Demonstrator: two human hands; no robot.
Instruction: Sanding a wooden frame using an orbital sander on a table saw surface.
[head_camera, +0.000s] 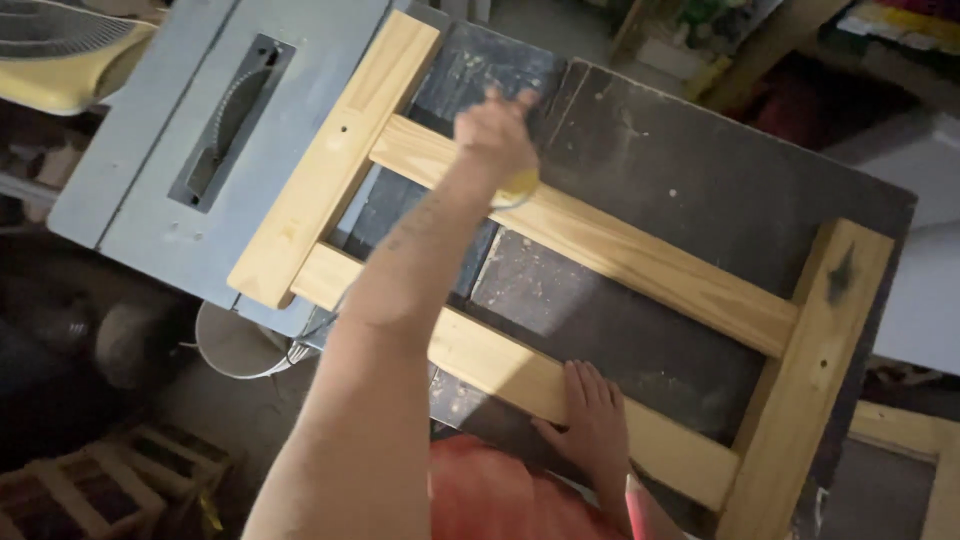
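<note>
A pale wooden frame lies on a dark, scuffed board (680, 170). It has two long rails joined by a short end piece (335, 160) on the left and another (815, 360) on the right. My left hand (495, 130) reaches out over the far rail (640, 255) and is closed around a small yellow object (520, 186) that touches the rail's top. What the yellow object is cannot be made out. My right hand (590, 420) rests flat, fingers together, on the near rail (500, 365) close to my body.
The frame's left end overlaps a grey table saw (150, 150) with its blade slot (230, 120). A white bucket (235, 345) stands under it. Wooden crates (90, 490) sit at lower left, and another pale wooden piece (915, 440) at lower right.
</note>
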